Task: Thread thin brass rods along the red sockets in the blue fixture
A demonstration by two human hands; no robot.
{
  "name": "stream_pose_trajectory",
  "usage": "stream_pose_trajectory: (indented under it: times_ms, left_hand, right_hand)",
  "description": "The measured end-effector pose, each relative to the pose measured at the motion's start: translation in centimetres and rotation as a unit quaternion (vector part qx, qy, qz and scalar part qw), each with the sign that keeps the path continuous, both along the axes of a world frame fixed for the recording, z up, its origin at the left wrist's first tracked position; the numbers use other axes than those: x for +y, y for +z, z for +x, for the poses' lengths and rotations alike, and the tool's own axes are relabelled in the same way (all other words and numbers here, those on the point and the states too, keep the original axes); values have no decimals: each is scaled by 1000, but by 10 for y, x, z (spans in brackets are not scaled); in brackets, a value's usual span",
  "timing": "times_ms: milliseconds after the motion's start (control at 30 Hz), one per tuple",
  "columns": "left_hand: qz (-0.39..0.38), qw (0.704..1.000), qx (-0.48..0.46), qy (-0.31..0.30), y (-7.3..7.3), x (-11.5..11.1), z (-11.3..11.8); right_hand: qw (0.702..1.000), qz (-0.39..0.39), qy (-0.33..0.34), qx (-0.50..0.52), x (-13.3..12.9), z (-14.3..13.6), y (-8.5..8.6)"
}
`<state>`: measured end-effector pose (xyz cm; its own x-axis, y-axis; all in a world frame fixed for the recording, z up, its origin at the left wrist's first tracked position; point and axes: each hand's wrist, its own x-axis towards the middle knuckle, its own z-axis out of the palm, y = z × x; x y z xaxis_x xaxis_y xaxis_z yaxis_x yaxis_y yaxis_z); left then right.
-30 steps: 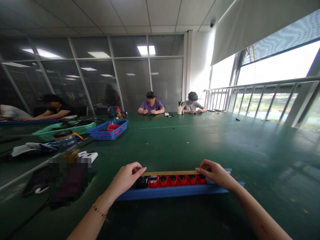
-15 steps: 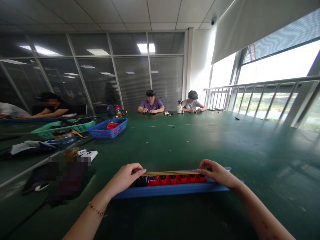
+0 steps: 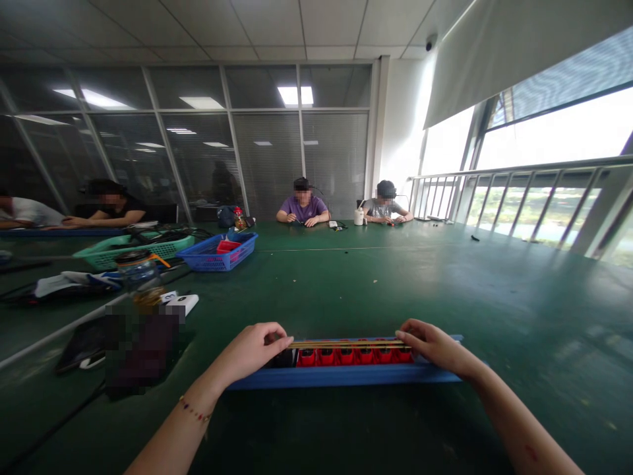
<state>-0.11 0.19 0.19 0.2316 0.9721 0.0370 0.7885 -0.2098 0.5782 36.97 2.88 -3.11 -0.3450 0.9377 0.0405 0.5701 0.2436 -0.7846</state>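
Thin yellowish strips (image 3: 346, 344) stretch left to right between my two hands. My left hand (image 3: 264, 346) pinches their left end between thumb and fingers, and my right hand (image 3: 420, 340) pinches the right end. Beneath and just in front of them lies a long blue tray (image 3: 346, 377) on the green table. Inside it stands a row of several red bins (image 3: 346, 357) with small black parts in them. A dark item (image 3: 283, 358) sits at the row's left end, partly hidden by my left hand.
On the left are a blue basket (image 3: 217, 258) holding a red box, a green basket (image 3: 99, 256) with cables, a glass jar (image 3: 141, 274), a white device (image 3: 184, 303) and a dark pouch (image 3: 143, 349). Several people sit at the far side of the green table (image 3: 420, 277).
The view has shifted slightly, so most things appear a little further right. Both hands keep their pinch on the strips, which now lie a little lower over the red bins.
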Motion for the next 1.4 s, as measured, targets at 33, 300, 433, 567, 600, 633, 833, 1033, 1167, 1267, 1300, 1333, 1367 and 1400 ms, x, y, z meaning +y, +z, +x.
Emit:
stream_pose_trajectory:
  times_ms: [33,300,433,567,600,633,833,1033,1167,1267,1300,1333,1367,1400]
  left_hand:
    - [1,1000,2,3,0,0,0]
    - [-11,1000,8,12,-4,4,-4]
    - [-6,1000,9,10,-5,5,-5]
    - [-6,1000,11,10,-5,5,-5]
    - [-8,1000,9,11,-4,5,-5]
    - [-8,1000,7,12,-4,5,-5]
    - [1,1000,6,10,-7,7,-6]
    - [0,1000,4,11,-10,8,-7]
    - [-3,1000,4,10,-7,7,-6]
    - [-9,1000,-2,-5,-4,5,-9]
    - [-16,1000,-6,-14,-2,4,-11]
    - [-28,999,-10,-24,0,3,-14]
    - [-42,998,-12,-35,1,2,-17]
    - [-56,997,-12,-45,3,2,-20]
  right_hand:
    - [1000,12,-6,-16,1,1,0]
    - [999,-4,3,-32,0,4,3]
    - [1000,-6,-24,11,-1,4,7]
    - [992,53,-85,82,3,11,9]
    - [986,64,-104,109,4,15,9]
    - [980,72,-125,138,6,20,9]
    - [944,98,-241,204,17,51,3]
    - [958,115,-229,131,30,50,-9]
    - [977,107,-179,37,42,44,-16]
    - [985,113,-121,-49,52,36,-16]
    - [986,117,-96,-73,56,33,-16]
    - [986,119,-69,-92,59,29,-16]
    - [986,119,-42,-110,63,24,-16]
    - [985,116,-20,-124,68,20,-16]
